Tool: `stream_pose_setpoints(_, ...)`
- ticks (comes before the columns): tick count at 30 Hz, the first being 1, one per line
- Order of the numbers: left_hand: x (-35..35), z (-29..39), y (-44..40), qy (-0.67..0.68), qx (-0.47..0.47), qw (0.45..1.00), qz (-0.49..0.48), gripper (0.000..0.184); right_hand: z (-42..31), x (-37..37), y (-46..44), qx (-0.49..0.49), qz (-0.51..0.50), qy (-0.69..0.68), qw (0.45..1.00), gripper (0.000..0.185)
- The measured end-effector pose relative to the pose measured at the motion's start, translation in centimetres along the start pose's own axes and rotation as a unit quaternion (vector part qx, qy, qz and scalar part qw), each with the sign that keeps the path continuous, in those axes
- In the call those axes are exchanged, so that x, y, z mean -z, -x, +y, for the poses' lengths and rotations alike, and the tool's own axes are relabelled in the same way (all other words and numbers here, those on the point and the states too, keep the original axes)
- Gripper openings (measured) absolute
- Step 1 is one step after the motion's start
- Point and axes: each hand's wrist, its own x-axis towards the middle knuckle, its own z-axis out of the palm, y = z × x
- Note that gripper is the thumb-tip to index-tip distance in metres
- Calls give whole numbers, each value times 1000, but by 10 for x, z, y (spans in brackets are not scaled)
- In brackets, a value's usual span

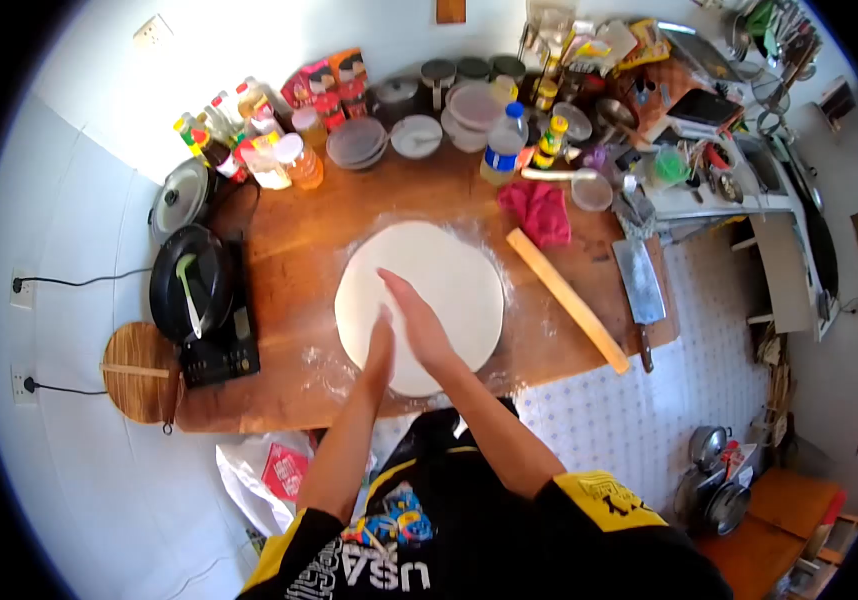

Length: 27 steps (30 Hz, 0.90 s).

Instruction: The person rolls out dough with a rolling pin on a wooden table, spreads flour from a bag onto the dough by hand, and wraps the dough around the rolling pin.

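Observation:
A wide, thin round of rolled-out dough [469, 290] lies flat on the floured wooden table. Over its lower middle, my left hand [381, 345] and my right hand [419, 320] are held close together, palms facing each other. Both hands look empty, with the fingers stretched out straight. Whether the palms touch or the hands rest on the dough I cannot tell. To the right of the dough a long wooden rolling pin [569, 302] lies at a slant, with a crumpled red cloth [539, 212] behind it.
A cleaver [639, 285] lies near the table's right edge. On the left, a black pan [174, 290] with a green-headed spatula sits on an induction cooker [229, 352], near a round wooden board [134, 370]. Bottles, jars and lidded bowls [357, 143] line the back.

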Motion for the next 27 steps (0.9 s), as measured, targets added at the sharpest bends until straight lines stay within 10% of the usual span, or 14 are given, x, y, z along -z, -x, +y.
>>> stream_pose_setpoints(3, -15, -2, -8, 282, 115, 951, -47, 57, 51, 6, 16, 99, 69, 216, 969, 45)
stream_pose_setpoints(5, -43, 8, -4, 220, 83, 969, 76, 55, 81, 24, 5, 30, 108, 191, 975, 43)
stream_pose_setpoints(6, -43, -8, 5, -149, -107, 981, 60, 55, 57, 31, 6, -215, 93, -146, 961, 46)
stream_pose_setpoints(7, -45, -18, 14, -486, -282, 827, 28, 54, 46, 37, 12, -418, 62, -460, 781, 48)
stream_pose_setpoints(9, -26, -15, 9, -408, -432, 800, 81, 51, 37, 34, 19, -290, 6, -385, 876, 43)
stream_pose_setpoints(11, 19, -35, 9, -424, -200, 883, 31, 45, -4, 38, 40, -153, -40, 164, 974, 42)
stream_pose_setpoints(12, 43, -54, 14, -413, -220, 879, 92, 40, 19, 66, 48, -77, -18, 217, 973, 39)
stream_pose_setpoints(13, 55, -72, 20, -400, -238, 872, 154, 35, 13, 93, 54, -202, 88, 385, 896, 32)
stream_pose_setpoints(14, 43, -57, 33, -324, -126, 914, 210, 30, 67, 147, 74, -19, 223, 492, 841, 30)
stream_pose_setpoints(15, 34, -39, 47, -246, -11, 933, 262, 26, 82, 205, 84, -172, 144, 676, 702, 33)
stream_pose_setpoints(16, 43, -53, 54, -251, -4, 932, 262, 26, 39, 229, 91, -170, 293, 599, 726, 39)
stream_pose_setpoints(17, 60, -71, 63, -320, -8, 910, 262, 24, 83, 300, 115, -32, 263, 734, 625, 45)
stream_pose_setpoints(23, 10, -112, 129, -368, -47, 891, 261, 22, 74, 351, 192, -73, 215, 614, 756, 47)
stream_pose_setpoints(27, -143, -112, 170, -351, 20, 936, 5, 31, 32, 314, 303, -157, 233, 468, 838, 44)
